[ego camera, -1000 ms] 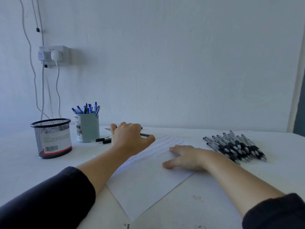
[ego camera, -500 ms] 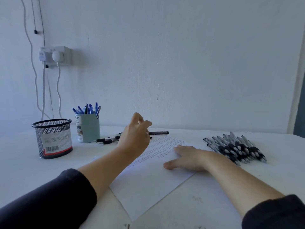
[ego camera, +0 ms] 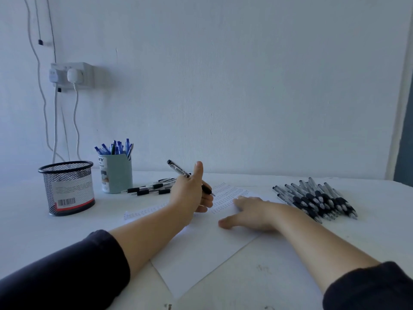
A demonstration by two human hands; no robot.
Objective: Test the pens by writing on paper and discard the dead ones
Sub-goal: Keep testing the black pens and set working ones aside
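Left hand (ego camera: 190,193) grips a black pen (ego camera: 182,173) tilted over the paper (ego camera: 201,249), tip near the printed rows. Right hand (ego camera: 250,214) lies flat, fingers spread, pressing the paper on the tabletop (ego camera: 279,276). Pile of pens (ego camera: 317,200) lies right; mesh cup (ego camera: 67,186) stands left.

Pen pile (ego camera: 317,199) crowds the right; mesh basket (ego camera: 68,189) and cup (ego camera: 116,173) block the left.

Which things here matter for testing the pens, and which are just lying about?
Job: left hand gripping pen; right hand on paper; black pen pile; mesh cup.
Lying about: wall socket; charger cables.
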